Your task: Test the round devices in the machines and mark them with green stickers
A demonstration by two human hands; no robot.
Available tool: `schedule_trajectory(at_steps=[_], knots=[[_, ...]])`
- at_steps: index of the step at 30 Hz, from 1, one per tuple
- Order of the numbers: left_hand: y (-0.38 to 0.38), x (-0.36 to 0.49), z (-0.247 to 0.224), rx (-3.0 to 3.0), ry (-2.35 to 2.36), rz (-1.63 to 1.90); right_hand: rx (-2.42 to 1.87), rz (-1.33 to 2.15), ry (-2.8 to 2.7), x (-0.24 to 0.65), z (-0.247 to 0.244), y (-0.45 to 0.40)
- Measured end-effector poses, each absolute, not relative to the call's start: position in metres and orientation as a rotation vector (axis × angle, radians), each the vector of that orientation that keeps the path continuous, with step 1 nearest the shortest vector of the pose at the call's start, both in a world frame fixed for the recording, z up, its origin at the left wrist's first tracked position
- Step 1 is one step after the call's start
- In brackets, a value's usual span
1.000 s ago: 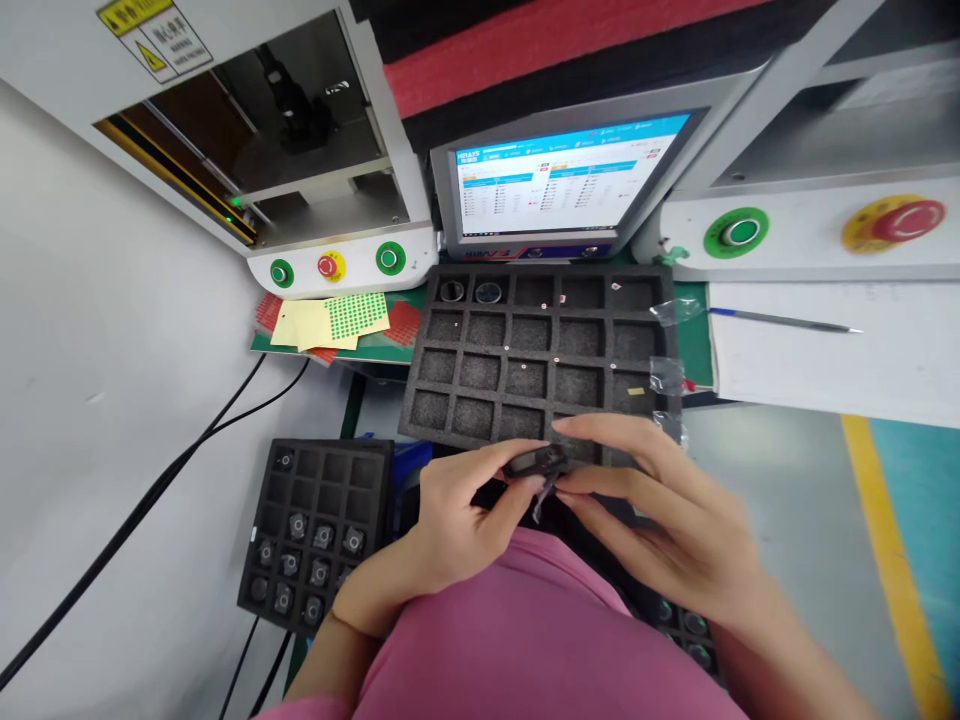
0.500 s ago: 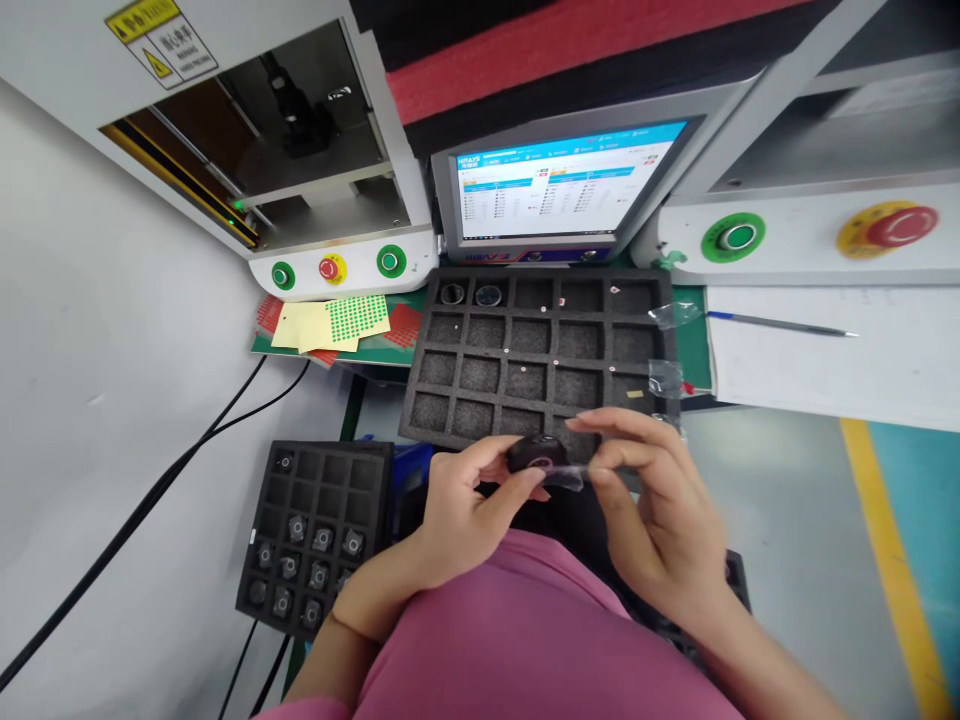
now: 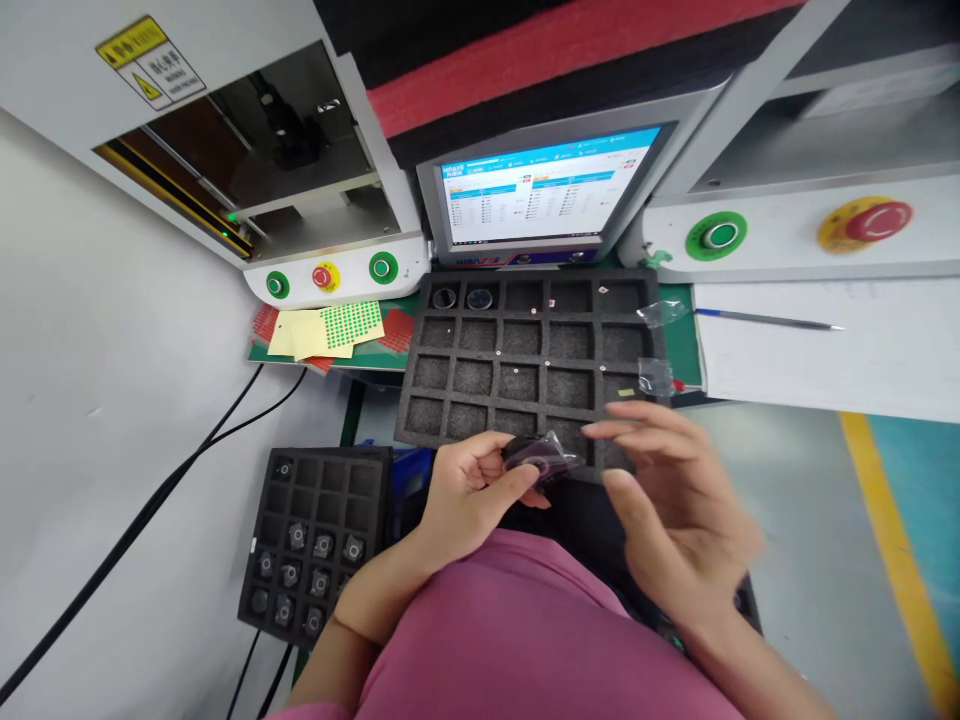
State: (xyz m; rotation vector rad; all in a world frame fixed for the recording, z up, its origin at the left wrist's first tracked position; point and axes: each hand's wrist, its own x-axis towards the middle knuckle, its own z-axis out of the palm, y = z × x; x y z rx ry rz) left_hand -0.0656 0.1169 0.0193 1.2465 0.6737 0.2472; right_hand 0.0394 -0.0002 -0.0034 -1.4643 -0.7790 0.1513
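My left hand [image 3: 466,498] pinches a small black round part [image 3: 519,452] between thumb and fingers, just over the near edge of the black foam tray [image 3: 471,377]. A piece of clear plastic film [image 3: 561,455] lies over the part and sticks out to its right, under my left thumb. To the right, my right hand [image 3: 679,520] hangs apart from the film, thumb and fingers spread, nothing visible between them. Two round glassy discs [image 3: 480,299] sit in the tray's far-left pockets.
A second foam tray [image 3: 311,500] at lower left holds several film-wrapped parts. Sticker sheets [image 3: 352,326], a pen [image 3: 765,320] on white paper and clear film scraps [image 3: 656,377] lie around. Behind stand a monitor [image 3: 540,190] and machine buttons [image 3: 322,277].
My right hand has let go of the film's edge and moved right, its fingers opening. The film now stands up loosely over the part. My left hand keeps its grip.
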Motion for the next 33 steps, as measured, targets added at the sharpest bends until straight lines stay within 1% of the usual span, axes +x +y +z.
schedule_trajectory(at_steps=[3,7,19,28,33], knots=[[0.115,-0.066,0.021,1.292,0.68,0.257,-1.511,0.108,-0.796,0.044,0.001,-0.004],[0.113,-0.066,0.021,1.366,0.649,0.3,-1.599,0.217,-0.881,0.047,0.005,-0.007],[0.112,-0.065,0.022,1.453,0.607,0.345,-1.581,0.303,-0.919,0.049,0.01,-0.001],[0.103,-0.06,0.017,1.349,0.64,0.32,-1.474,0.096,-0.766,0.03,-0.001,0.006],[0.104,-0.061,0.015,1.438,0.64,0.398,-1.448,0.162,-0.795,0.032,-0.005,0.005]])
